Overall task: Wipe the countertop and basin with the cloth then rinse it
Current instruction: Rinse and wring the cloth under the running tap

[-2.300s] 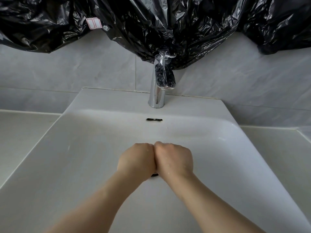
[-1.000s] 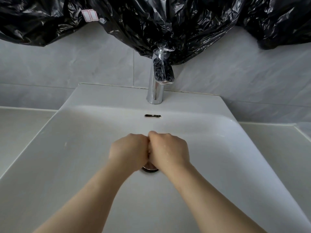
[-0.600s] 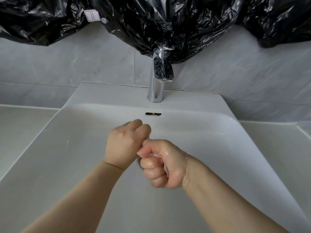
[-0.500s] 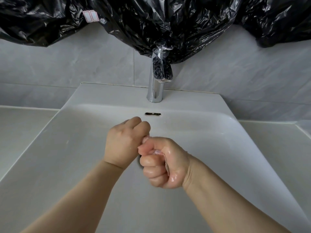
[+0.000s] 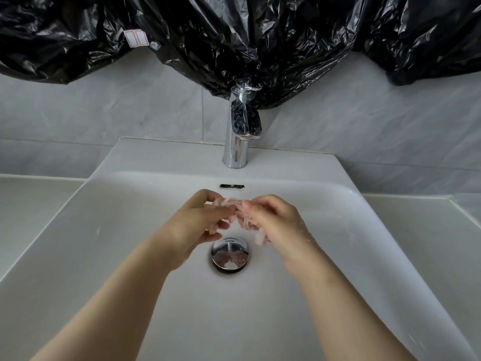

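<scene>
my forearms reached in over the white basin [image 5: 104,230], with the bench [image 5: 31,204] on either side of it. between my wrists sat the chrome drain [image 5: 230,255]. just past it my left hand [image 5: 200,225] and right hand [image 5: 273,220] were close together, fingertips almost meeting. both pinched a pale pinkish cloth [image 5: 234,203] bunched between them above the drain, too blurred to read its folds. the right hand glistened wet. behind came the overflow slot [image 5: 232,186], the chrome tap [image 5: 238,142], the grey tiled wall [image 5: 104,113], and crumpled black plastic [image 5: 234,35] hanging above.
</scene>
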Available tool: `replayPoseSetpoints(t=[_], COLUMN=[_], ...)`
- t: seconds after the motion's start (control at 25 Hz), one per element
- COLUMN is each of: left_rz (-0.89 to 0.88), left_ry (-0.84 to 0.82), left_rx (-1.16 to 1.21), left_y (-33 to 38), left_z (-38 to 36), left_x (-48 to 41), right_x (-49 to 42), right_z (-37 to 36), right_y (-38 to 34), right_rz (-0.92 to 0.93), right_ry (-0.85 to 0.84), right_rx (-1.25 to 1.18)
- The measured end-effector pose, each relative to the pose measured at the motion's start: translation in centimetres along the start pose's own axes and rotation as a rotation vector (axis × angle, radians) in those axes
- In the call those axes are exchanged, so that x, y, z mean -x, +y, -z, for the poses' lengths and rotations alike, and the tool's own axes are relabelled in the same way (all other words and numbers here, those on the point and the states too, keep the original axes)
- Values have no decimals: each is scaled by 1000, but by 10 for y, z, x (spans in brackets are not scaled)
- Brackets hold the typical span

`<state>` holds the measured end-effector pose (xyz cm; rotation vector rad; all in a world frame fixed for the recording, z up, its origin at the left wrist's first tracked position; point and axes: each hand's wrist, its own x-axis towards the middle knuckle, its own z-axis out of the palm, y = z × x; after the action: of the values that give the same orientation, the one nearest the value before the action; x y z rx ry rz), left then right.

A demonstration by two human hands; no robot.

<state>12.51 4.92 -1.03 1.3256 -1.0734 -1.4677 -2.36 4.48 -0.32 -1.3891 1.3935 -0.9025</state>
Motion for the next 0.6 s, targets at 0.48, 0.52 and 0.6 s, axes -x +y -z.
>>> replayPoseSetpoints(t=[0.48,0.52,0.6], left_rz=[202,221,261], left_ry=[-212,-166,-191], left_rx=[191,173,45], left_y=[2,4,7], left_z=[3,7,13], left_x=[8,8,11], right_x=[-1,-4,-2], right_z=[-8,-7,-8], right_y=[11,10,15], right_rz=[485,594,712], right_ry=[-33,-12,-156], right_rx=[336,450,757])
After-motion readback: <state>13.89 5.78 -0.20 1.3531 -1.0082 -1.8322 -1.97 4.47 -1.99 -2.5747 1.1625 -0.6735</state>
